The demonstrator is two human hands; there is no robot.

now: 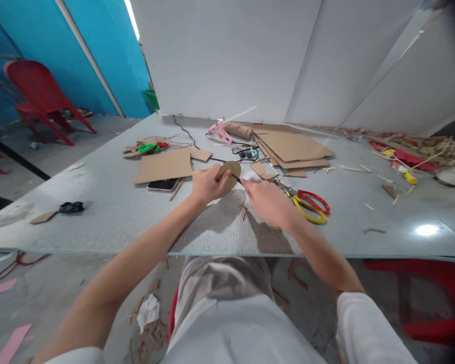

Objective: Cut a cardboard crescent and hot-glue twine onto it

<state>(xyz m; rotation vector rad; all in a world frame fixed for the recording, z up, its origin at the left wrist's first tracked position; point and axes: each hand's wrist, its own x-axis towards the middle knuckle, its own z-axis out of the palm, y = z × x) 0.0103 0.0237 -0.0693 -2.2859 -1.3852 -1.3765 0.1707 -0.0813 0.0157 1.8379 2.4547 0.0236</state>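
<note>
My left hand (208, 183) is closed around the left side of a round cardboard disc (227, 188), its thumb lying on the disc's face. My right hand (268, 199) grips a dark slim tool (236, 178), with its point at the disc's right side; I cannot make out whether it is a pen or a blade. Scissors (311, 206) with red and yellow handles lie just right of my right hand. Small cardboard scraps (243, 212) are on the table beneath my hands.
Cardboard sheets (296, 144) are stacked at the back right, beside a twine roll (238, 130) and a pink glue gun (220, 132). Left of my hands, a cardboard piece (163, 167) partly covers a phone (162, 185). Sticks and scraps litter the right side.
</note>
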